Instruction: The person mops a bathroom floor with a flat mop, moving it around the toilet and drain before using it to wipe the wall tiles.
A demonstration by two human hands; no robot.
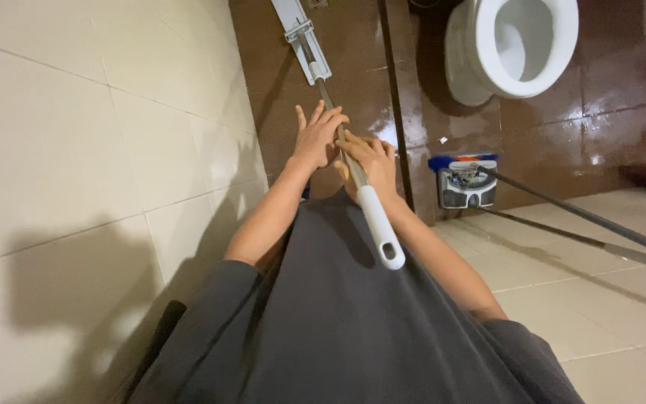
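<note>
Flat mop (302, 34) worked over a wet brown floor beside the toilet (514, 45)

The right hand (368, 161) wraps closed round the mop handle (371, 213); the left hand (319, 138) rests half open, fingers spread against the shaft, so the pole could slip or twist; glossy floor tiles (607, 82) look slick underfoot, cream wall (76, 150) close by left, bucket (466, 183) nearby

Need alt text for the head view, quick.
Both hands grip a flat mop's handle: right hand wrapped around it, left hand against it, fingers spread. The mop head rests on wet brown floor beside a white toilet.
</note>
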